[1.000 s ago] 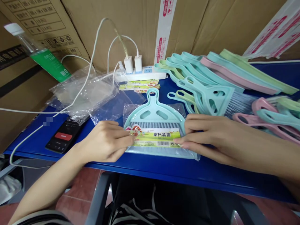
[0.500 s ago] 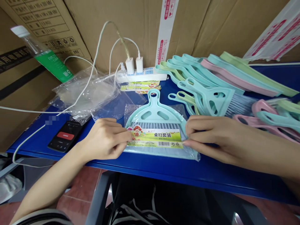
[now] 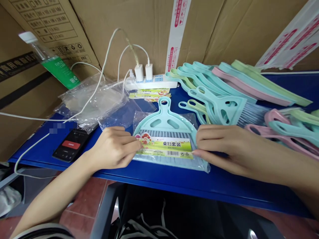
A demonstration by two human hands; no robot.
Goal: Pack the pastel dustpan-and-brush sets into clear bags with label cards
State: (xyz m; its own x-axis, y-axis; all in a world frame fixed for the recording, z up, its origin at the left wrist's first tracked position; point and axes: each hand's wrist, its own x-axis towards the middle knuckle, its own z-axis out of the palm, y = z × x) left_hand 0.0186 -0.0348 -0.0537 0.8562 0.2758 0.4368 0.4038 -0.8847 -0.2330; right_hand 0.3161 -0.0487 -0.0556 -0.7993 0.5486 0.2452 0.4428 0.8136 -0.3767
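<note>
A light-blue dustpan (image 3: 163,116) lies on the blue table, handle pointing away from me, with a grey-bristled brush (image 3: 171,134) in it. A clear plastic bag (image 3: 203,165) wraps its lower part, and a green and yellow paper label (image 3: 163,147) with mushroom pictures lies across the bristles. At the left edge, my left hand (image 3: 116,147) is closed, thumb and finger pinching the bag by the label's end. Opposite it, my right hand (image 3: 219,147) pinches the bag's right edge, its thumb tip near the label's other end. Whether either hand also grips the label, I cannot tell.
Stacked dustpans (image 3: 224,83) and loose brushes (image 3: 229,108) in blue, green and pink fill the right side. Leftward lie clear bags (image 3: 94,96), a phone (image 3: 72,144) and white cables. Spare labels (image 3: 149,94), a power strip (image 3: 159,81) and a bottle (image 3: 58,71) stand behind.
The view has shifted slightly, so things at the back sit a little lower. Both hands keep their pinch on the bag, and the dustpan lies as before.
</note>
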